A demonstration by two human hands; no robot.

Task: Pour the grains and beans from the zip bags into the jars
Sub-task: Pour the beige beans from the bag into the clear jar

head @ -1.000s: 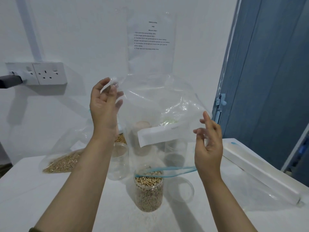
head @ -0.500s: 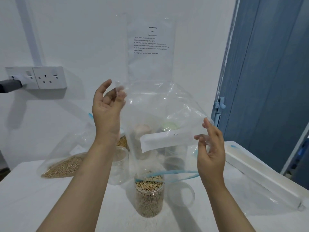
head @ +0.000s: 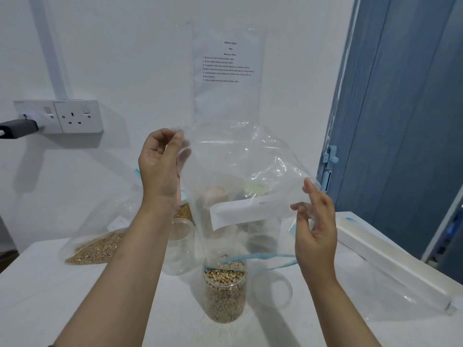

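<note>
I hold a clear zip bag [head: 240,171] upside down, its blue zip mouth hanging at the rim of a clear jar [head: 224,289] nearly full of tan beans. My left hand [head: 160,164] pinches the bag's upper left corner. My right hand [head: 315,221] grips its right edge beside a white label strip [head: 250,209]. The bag looks empty. An empty clear jar [head: 180,244] stands behind my left forearm. A second zip bag [head: 97,244] with brown grains lies at the left.
A clear round lid [head: 271,289] lies right of the bean jar. More jars show blurred through the bag. A long white box [head: 390,261] lies along the table's right side. A wall socket [head: 72,116] and a blue door [head: 400,108] are behind.
Both hands have kept hold of the upturned bag and shifted it slightly; the left hand's fingers curl more around the corner. The bean level in the jar looks the same.
</note>
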